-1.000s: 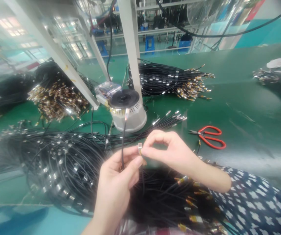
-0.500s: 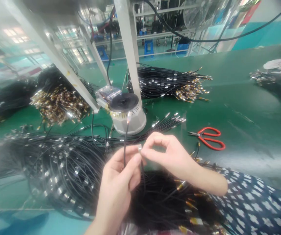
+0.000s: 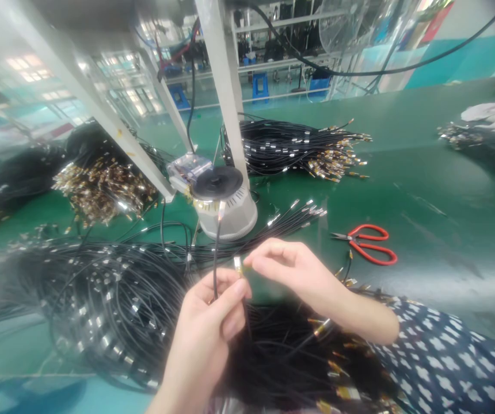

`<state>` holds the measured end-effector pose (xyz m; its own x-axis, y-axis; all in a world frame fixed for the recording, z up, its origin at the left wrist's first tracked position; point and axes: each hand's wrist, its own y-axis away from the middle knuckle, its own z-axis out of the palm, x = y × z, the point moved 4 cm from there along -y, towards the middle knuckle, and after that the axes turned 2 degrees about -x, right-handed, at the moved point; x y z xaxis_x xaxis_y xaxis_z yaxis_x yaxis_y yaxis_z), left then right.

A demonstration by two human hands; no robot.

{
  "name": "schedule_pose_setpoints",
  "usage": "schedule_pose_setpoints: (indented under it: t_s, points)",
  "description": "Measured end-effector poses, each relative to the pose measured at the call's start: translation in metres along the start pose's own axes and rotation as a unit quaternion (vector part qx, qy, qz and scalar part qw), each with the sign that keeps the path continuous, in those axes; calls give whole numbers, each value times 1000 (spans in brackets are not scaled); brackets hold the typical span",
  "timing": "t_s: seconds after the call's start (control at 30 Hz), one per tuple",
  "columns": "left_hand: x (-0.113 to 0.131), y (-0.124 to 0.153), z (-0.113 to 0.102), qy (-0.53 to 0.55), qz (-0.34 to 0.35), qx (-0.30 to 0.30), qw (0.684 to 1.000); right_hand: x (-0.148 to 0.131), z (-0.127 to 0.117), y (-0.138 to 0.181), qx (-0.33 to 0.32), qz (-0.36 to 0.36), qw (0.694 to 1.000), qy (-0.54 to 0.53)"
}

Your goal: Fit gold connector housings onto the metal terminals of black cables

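Observation:
My left hand point(image 3: 213, 322) is closed around a thin black cable. One end of this cable, a silvery connector point(image 3: 238, 264) with a gold-coloured part below it, stands up from between the thumb and fingers. Another stretch of black cable point(image 3: 217, 253) rises from the same hand to a bright metal tip point(image 3: 221, 210) in front of the round device. Just right of the connector, a small gap away, is my right hand point(image 3: 303, 276). Its thumb and index fingertips are drawn together in a pinch. Whether anything tiny is between them cannot be made out.
A pale device with a black round top point(image 3: 217, 183) stands behind my hands, beside white posts point(image 3: 224, 86). Red-handled scissors point(image 3: 372, 244) lie to the right. Bundles of black cables point(image 3: 101, 299) cover the left and front; another cable bundle point(image 3: 282, 144) lies farther back.
My right fingertips have come off the connector and are a little apart from it. The connector has shifted slightly left and down with my left hand, and more of it shows.

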<state>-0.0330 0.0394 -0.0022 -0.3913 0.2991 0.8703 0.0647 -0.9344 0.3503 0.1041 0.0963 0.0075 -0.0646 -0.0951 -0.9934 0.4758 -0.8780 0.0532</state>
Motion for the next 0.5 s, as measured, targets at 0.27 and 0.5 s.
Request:
schedule_pose_setpoints:
  t_s: [0.27, 0.5]
  points:
    - [-1, 1, 0, 8, 8, 5, 1000, -6, 4, -2, 16, -24, 999, 13]
    - [-4, 0, 1, 16, 3, -19, 1000, -6, 11, -4, -32, 1, 998, -62]
